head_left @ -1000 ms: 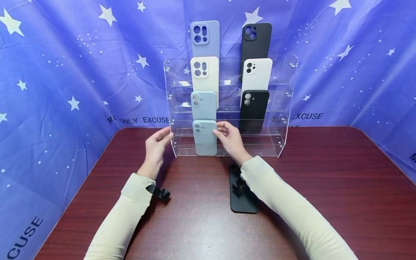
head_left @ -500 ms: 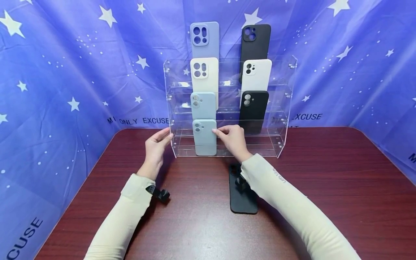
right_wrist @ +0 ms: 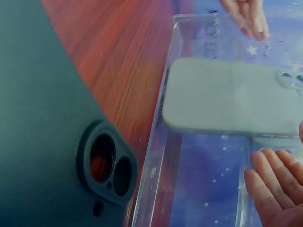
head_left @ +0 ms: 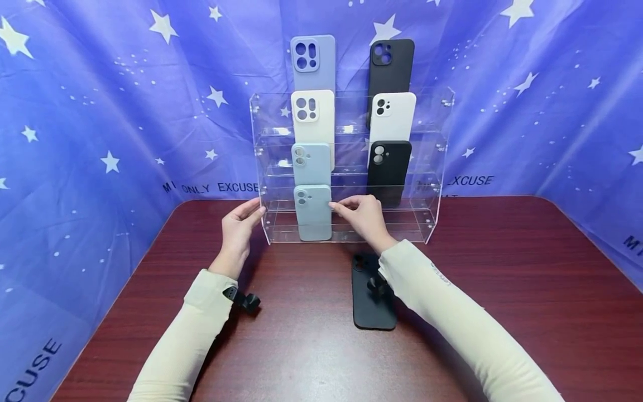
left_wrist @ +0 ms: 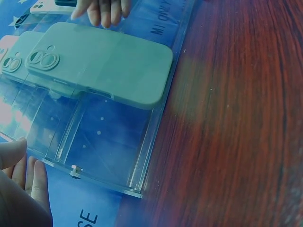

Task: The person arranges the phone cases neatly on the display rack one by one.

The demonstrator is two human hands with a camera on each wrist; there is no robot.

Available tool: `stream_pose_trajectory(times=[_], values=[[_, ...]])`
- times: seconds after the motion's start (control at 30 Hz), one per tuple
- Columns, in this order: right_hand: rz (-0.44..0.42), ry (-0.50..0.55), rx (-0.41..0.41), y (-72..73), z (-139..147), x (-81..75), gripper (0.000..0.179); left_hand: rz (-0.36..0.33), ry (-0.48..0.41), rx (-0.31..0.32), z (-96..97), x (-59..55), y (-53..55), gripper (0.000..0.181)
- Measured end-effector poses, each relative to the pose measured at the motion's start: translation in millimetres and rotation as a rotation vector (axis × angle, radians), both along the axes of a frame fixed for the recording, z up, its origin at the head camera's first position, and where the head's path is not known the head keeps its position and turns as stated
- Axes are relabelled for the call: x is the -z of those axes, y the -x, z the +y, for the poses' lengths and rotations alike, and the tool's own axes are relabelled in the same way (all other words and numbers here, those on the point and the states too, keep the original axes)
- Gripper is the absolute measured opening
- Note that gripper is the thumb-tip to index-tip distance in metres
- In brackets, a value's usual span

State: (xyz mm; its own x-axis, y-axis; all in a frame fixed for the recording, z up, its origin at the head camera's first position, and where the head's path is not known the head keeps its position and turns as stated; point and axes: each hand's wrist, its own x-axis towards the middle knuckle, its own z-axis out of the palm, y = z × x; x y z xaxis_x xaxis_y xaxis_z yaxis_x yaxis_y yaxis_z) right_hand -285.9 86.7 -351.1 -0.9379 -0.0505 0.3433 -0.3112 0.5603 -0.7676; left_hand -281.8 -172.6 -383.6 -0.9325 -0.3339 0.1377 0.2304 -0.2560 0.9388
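A clear acrylic tiered stand (head_left: 346, 234) holds phone cases in two columns. My left hand (head_left: 237, 231) grips its left side panel, thumb in front and fingers behind. On the lowest tier leans a pale green phone case (head_left: 313, 215), its camera cutout at upper left. My right hand (head_left: 369, 220) is at the right edge of this case, fingers extended. In the right wrist view, a gap separates those fingers (right_wrist: 270, 177) from the case, while the thumb is mostly cut off by the frame. Whether the thumb touches the case is unclear.
Behind it stand a light blue case (head_left: 308, 164), a cream case (head_left: 321, 131) and a lavender case (head_left: 324, 67). The right column has black (head_left: 389, 173), white (head_left: 402, 120) and dark grey (head_left: 397, 72) cases. Another black case (head_left: 366, 312) lies on the table (head_left: 291, 346) under my right wrist.
My right hand's fingers have loosened from the pale green case's edge and shifted slightly to the right. The left hand keeps its grip, and the whole head view has drifted a little.
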Motion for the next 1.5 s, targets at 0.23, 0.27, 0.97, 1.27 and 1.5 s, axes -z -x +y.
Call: stream_pose_trajectory(times=[0.23, 0.27, 0.97, 1.27, 1.5], values=[[0.012, -0.048, -0.048, -24.6, 15, -2.7, 0.028, -0.005, 0.011, 0.007, -1.3, 1.7, -0.7, 0.04], [0.01, -0.045, -0.062, -29.8, 18, -1.8, 0.028, -0.007, 0.012, 0.007, -1.5, 1.9, -0.7, 0.041], [-0.364, 0.215, -0.109, -92.4, 75, 60.6, 0.066, -0.04, -0.017, 0.005, -0.9, 1.5, 1.9, 0.033], [-0.358, -0.082, -0.122, -90.7, 63, 63.5, 0.093, -0.053, -0.026, 0.041, -0.4, -0.6, -0.2, 0.03], [-0.325, -0.265, -0.173, -94.3, 54, 65.5, 0.111, -0.05, -0.023, 0.03, -0.7, -2.0, -1.3, 0.025]])
